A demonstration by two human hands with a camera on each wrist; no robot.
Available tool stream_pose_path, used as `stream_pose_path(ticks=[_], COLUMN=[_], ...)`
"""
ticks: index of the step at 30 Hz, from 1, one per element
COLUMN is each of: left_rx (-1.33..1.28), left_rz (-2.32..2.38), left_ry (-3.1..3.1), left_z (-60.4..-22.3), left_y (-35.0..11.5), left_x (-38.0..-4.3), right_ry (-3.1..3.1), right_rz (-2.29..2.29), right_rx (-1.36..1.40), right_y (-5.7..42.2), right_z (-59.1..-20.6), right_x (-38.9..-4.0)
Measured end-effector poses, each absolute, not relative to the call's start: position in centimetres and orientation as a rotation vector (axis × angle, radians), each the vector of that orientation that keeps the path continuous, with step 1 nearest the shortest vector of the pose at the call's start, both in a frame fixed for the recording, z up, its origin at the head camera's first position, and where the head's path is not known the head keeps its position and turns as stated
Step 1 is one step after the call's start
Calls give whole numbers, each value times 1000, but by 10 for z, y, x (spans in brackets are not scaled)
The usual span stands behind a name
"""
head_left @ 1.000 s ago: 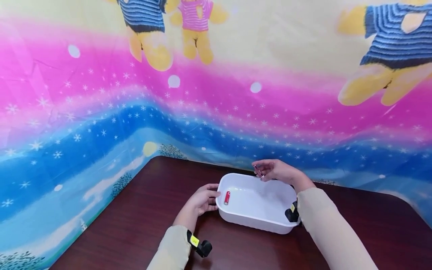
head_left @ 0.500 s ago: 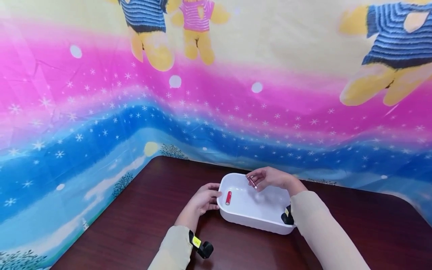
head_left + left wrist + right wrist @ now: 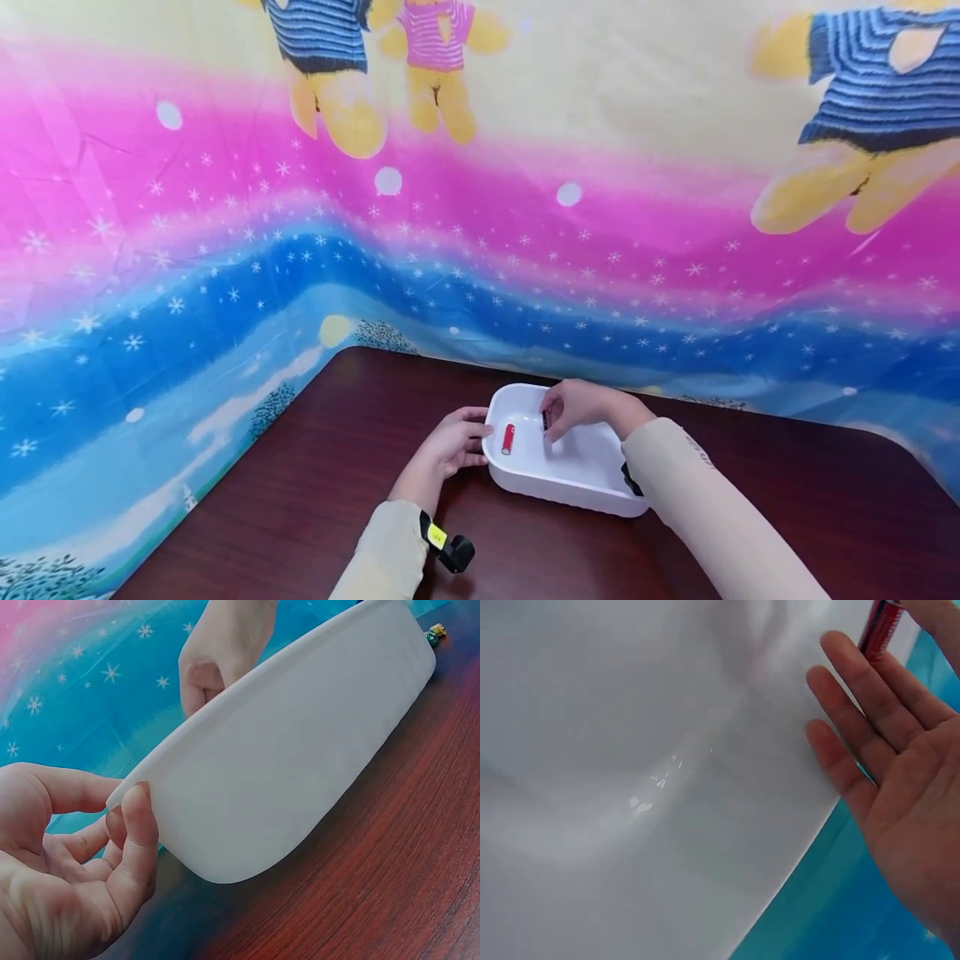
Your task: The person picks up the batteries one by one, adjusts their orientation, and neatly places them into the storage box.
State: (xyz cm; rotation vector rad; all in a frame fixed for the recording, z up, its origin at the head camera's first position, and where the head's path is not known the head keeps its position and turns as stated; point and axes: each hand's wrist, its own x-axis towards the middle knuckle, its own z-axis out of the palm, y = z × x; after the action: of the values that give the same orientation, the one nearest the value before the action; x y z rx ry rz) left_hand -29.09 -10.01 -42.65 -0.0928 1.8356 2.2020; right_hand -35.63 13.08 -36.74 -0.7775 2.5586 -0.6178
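Note:
A white plastic basin (image 3: 566, 490) stands on the table. My left hand (image 3: 453, 443) grips its left end, and the left wrist view shows thumb and finger pinching the rim (image 3: 161, 754). Inside, near that end, lies a red battery (image 3: 508, 439). My right hand (image 3: 573, 407) is over the basin's inside and pinches a second battery, dark in the head view. The right wrist view shows this held battery (image 3: 882, 630) as red, between thumb and fingers, with the other fingers spread out. How far it is above the basin's floor I cannot tell.
The dark red-brown table (image 3: 360, 417) runs back to a printed cloth backdrop (image 3: 450, 250). A small green and gold thing (image 3: 435, 634) shows past the basin's far end in the left wrist view. Black cameras (image 3: 453, 552) are strapped to the wrists.
My right hand has come left and down from above the basin's back rim to inside it, carrying the battery. My left hand still grips the basin's end.

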Motion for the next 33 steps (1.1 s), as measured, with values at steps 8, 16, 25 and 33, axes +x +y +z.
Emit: stream_pose_path(ticks=[8, 16, 25, 33], left_rx=[-65, -69, -57, -58], left_rz=[2197, 2200, 2209, 2217], left_ry=[1833, 1800, 1787, 1786], left_z=[-427, -427, -428, -427], left_y=[-102, -103, -101, -103], left_x=[-291, -291, -290, -288], right_ry=[2642, 2675, 2703, 2711], right_rz=[-388, -387, -246, -234], right_rx=[-806, -913, -890, -901], right_y=[108, 97, 86, 80], right_z=[-382, -396, -399, -397], right_x=[-352, -354, -354, -352])
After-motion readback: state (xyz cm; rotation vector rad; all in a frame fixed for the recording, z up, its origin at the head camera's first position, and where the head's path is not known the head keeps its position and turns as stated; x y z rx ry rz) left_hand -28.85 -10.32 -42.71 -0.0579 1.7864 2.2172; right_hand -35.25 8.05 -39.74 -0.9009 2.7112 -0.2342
